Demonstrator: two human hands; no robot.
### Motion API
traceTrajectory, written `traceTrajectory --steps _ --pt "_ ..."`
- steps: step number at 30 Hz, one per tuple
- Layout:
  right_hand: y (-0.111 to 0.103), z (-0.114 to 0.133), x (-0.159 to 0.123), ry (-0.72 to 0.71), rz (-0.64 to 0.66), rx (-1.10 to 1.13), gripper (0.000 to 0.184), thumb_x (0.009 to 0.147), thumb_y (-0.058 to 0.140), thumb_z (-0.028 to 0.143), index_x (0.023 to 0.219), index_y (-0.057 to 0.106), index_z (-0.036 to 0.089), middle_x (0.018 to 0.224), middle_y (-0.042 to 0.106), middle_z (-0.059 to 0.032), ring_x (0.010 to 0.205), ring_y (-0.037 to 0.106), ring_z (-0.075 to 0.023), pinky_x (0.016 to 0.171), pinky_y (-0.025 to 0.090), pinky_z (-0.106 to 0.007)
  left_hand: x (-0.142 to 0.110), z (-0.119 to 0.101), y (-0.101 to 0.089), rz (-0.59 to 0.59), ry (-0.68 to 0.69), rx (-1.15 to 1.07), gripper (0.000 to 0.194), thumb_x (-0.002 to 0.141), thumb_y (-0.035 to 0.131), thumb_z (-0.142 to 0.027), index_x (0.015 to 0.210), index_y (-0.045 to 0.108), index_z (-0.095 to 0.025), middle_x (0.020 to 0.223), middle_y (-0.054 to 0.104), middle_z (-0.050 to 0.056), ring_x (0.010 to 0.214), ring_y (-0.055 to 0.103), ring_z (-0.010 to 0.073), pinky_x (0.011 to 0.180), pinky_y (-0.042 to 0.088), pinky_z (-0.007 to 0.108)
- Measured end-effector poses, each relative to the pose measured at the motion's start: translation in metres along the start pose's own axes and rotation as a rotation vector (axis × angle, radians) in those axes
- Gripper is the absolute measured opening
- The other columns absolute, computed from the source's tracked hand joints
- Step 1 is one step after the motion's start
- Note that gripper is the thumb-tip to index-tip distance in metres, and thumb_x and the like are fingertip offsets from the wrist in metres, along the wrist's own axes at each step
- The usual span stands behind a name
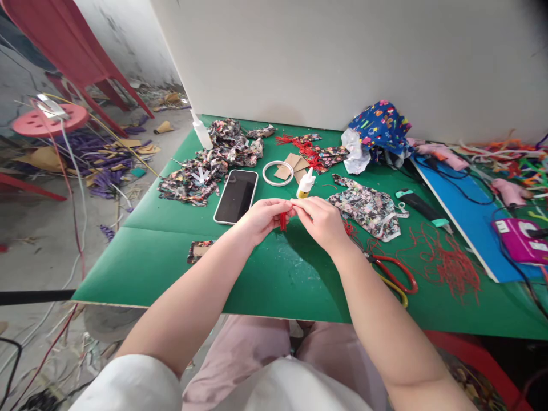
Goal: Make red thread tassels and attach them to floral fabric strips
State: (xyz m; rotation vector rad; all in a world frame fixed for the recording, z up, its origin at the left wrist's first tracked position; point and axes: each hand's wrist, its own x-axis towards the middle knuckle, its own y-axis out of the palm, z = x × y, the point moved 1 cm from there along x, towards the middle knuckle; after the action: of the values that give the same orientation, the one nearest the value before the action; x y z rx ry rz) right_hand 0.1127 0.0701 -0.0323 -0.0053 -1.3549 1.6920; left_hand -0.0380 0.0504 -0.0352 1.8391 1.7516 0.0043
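Just above the green tabletop, my left hand (pixel 264 220) pinches a small red thread tassel (pixel 283 221), whose strands hang down below the fingers. My right hand (pixel 320 220) meets it from the other side, its thumb and fingertips closed at the tassel's top; what lies between them is too small to make out. Behind my hands stands a small glue bottle (pixel 305 184) with a white nozzle and yellow label. A phone (pixel 236 197) with a dark screen lies left of them. A floral fabric piece (pixel 368 208) rests to the right.
Scissors (pixel 396 274) and loose red threads (pixel 458 268) lie at right, near a utility knife (pixel 423 208) and blue board (pixel 462 211). A white ring (pixel 277 173), dark floral scraps (pixel 226 145) and a white bottle (pixel 201 132) are further back. A white panel (pixel 342 63) borders the table.
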Motion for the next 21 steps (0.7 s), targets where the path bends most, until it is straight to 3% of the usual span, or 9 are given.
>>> traceTrajectory --steps 9,13,16,21 --pt "0.001 0.0 0.001 0.004 0.005 -0.091 0.026 0.089 0.037 0.024 0.085 0.061 0.018 0.084 0.065 -0.0078 0.081 0.058 -0.0182 0.075 0.044 -0.031 0.002 0.005 0.001 0.001 -0.02 0.014 0.019 0.059 0.073 -0.022 0.071 0.064 -0.01 0.064 0.063 0.003 0.055 0.053 0.0064 0.055 0.041 0.019" --pt "0.005 0.002 0.002 0.106 -0.035 -0.039 0.02 0.087 0.04 0.024 0.08 0.058 0.018 0.078 0.064 -0.0067 0.077 0.058 -0.0183 0.072 0.045 -0.031 0.002 0.006 0.001 0.021 0.003 0.042 0.022 0.059 0.074 -0.027 0.07 0.063 -0.011 0.062 0.061 0.001 0.055 0.051 0.0059 0.055 0.039 0.019" --pt "0.009 0.003 0.002 0.304 -0.071 0.195 0.014 0.084 0.044 0.027 0.081 0.056 0.02 0.078 0.064 -0.0045 0.073 0.06 -0.0162 0.068 0.048 -0.028 0.001 0.005 0.002 0.028 0.05 0.112 0.023 0.061 0.073 -0.031 0.07 0.063 -0.012 0.062 0.06 0.0 0.054 0.05 0.0055 0.053 0.037 0.019" --pt "0.016 -0.001 0.001 0.655 -0.022 0.743 0.017 0.08 0.048 0.036 0.084 0.055 0.02 0.072 0.061 -0.0016 0.064 0.06 -0.0143 0.047 0.05 -0.023 -0.001 0.003 0.004 0.012 0.086 0.187 0.026 0.062 0.072 -0.033 0.072 0.063 -0.012 0.069 0.062 0.002 0.057 0.051 0.0068 0.056 0.038 0.021"
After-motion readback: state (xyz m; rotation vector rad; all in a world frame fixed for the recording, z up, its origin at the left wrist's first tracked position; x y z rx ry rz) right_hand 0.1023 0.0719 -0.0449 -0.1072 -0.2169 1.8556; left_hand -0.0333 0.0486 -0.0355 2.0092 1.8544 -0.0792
